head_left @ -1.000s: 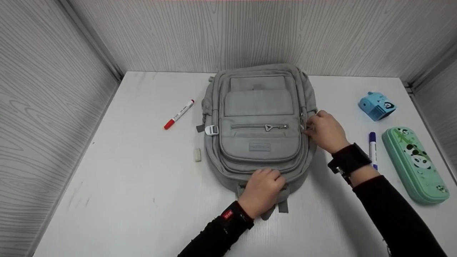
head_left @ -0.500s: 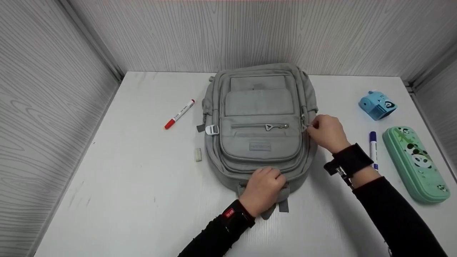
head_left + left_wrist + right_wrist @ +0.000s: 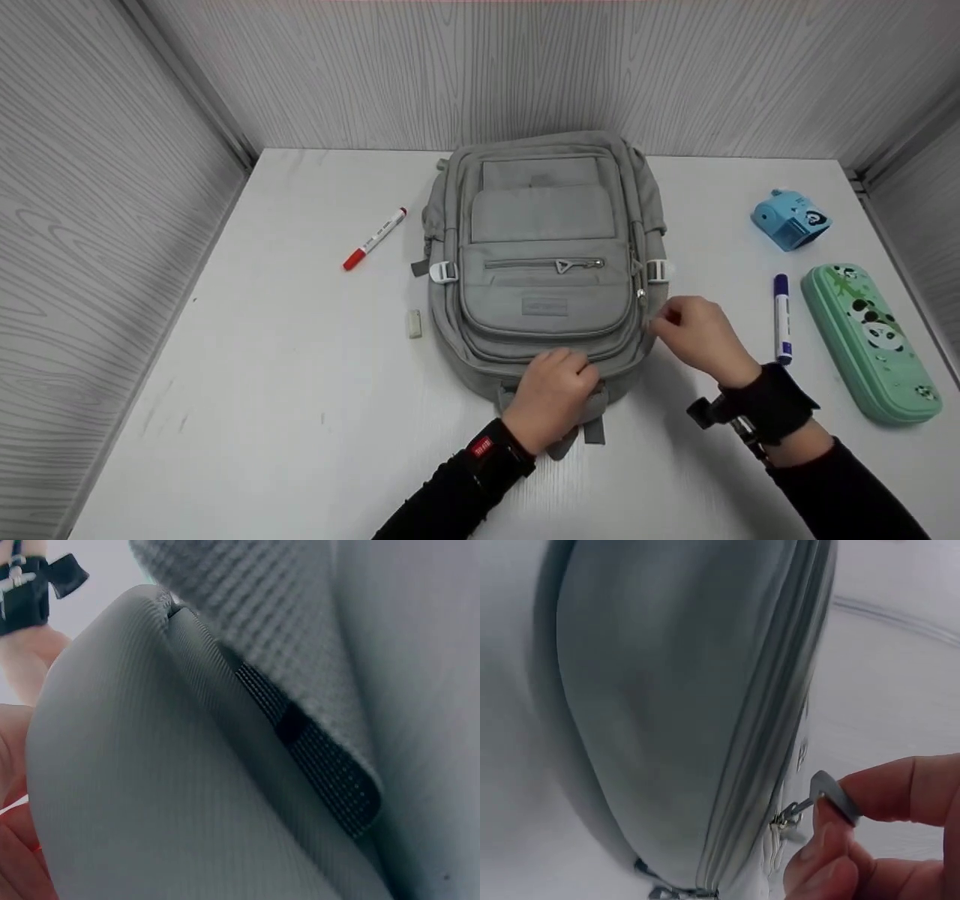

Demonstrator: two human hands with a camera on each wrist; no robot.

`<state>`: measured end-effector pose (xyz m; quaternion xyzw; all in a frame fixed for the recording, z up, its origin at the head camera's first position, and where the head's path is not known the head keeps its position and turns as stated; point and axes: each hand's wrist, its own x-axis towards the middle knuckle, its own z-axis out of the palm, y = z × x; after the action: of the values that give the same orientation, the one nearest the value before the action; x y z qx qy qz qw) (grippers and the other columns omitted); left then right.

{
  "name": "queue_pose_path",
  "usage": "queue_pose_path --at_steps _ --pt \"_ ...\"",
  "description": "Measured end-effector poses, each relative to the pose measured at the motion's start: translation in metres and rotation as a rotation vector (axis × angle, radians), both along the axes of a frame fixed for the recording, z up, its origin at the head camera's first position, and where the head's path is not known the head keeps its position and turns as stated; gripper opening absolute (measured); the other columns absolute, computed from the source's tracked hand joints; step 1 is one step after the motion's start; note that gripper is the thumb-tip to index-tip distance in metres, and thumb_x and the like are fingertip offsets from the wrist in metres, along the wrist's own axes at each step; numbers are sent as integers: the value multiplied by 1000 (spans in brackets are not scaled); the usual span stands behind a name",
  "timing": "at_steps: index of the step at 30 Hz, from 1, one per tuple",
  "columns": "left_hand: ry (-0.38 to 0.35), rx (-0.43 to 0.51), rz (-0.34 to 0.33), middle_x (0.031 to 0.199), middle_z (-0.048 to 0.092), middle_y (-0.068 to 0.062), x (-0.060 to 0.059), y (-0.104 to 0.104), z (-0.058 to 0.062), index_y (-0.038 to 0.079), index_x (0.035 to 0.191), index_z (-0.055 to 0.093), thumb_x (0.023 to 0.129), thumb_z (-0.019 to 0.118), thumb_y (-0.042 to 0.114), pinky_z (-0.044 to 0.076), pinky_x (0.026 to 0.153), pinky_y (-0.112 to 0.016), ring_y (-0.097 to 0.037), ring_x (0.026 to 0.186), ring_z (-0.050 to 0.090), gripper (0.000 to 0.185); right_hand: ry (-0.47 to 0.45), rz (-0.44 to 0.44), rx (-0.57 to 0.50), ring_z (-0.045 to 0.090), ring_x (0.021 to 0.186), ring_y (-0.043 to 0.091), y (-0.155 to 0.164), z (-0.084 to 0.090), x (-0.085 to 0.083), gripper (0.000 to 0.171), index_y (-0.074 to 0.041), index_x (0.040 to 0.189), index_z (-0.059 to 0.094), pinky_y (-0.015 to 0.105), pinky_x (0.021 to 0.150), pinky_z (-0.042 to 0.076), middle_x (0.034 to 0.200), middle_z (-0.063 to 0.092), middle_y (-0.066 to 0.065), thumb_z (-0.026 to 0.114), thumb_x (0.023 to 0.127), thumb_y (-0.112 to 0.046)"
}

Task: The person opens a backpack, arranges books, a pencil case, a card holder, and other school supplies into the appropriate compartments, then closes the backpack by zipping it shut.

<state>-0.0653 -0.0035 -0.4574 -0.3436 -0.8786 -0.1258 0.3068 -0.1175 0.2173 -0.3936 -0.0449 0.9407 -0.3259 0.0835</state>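
Grey backpack (image 3: 545,255), red-capped white marker (image 3: 374,239), blue sharpener (image 3: 790,219), mint panda-print pencil case (image 3: 870,343)

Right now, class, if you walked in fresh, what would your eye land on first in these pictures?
First the grey backpack, flat in the middle of the white table. The right hand pinches a zipper pull at the pack's right edge, and the left hand grips its near end. Next, the green panda pencil case and blue sharpener at far right.

The scene is seen from above and in front by the head view, with the whole backpack (image 3: 544,262) on the table (image 3: 262,390) taken in. The backpack's grey fabric (image 3: 187,787) is shown at very close range by the left wrist view, its zipper side (image 3: 757,750) by the right wrist view.
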Motion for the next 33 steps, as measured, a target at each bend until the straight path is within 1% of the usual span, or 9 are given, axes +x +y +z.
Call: queue_pose_path --at_steps 9,13,15,18,20,22,24,28,33 --pt "-3 -1 1 73 59 7 0 2 0 19 72 66 76 77 13 44 60 -21 -7 67 57 14 -90 34 -110 36 55 7 -20 -1 46 18 -3 77 62 23 55 31 62 40 -3 53 92 -5" --pt "-10 8 -5 73 60 7 -1 4 0 18 72 65 77 75 10 42 60 -20 -8 67 56 14 -56 62 -135 37 53 4 -36 -2 58 19 -5 77 66 21 54 32 61 46 -3 54 91 -3" --pt "-17 18 -10 73 60 7 -2 5 0 18 71 65 78 75 10 42 59 -20 -8 67 56 15 -15 54 -110 39 53 4 -40 -3 59 20 -7 76 67 21 54 32 62 53 -2 54 90 -2" --pt "-41 21 -18 73 59 6 -1 5 0 17 71 64 80 75 12 42 59 -21 -8 67 57 15 30 25 -71 41 54 4 -39 -5 56 20 -8 77 68 20 54 33 66 59 1 55 90 -1" --pt "-82 7 -20 74 60 5 -1 5 3 17 73 65 81 75 14 43 60 -22 -9 68 58 12 53 9 -46 42 56 5 -34 -6 51 18 -7 79 68 21 55 34 69 61 2 55 91 -2" --pt "-157 -15 -18 76 62 5 -1 4 7 17 76 67 84 73 18 45 60 -23 -10 70 59 9 76 -6 -28 43 57 6 -27 -6 45 16 -6 80 68 21 55 34 70 60 3 56 91 -3" --pt "-255 -45 -9 79 64 5 -1 4 13 17 80 69 87 71 22 46 60 -25 -11 72 61 8 97 -18 -15 44 59 9 -20 -6 37 15 -4 82 69 22 56 35 71 60 4 57 91 -4" --pt "-430 -118 11 86 65 2 -3 11 27 17 89 71 93 67 29 48 61 -26 -15 77 61 14 123 -20 17 48 62 13 -8 -5 20 13 -1 86 70 23 57 38 75 64 9 59 92 -6" --pt "-531 -223 44 102 66 -2 -9 31 38 16 105 71 95 64 33 53 70 -28 -17 89 63 20 184 51 90 57 69 21 -1 -5 2 10 1 91 70 30 61 44 84 69 16 62 91 -5"
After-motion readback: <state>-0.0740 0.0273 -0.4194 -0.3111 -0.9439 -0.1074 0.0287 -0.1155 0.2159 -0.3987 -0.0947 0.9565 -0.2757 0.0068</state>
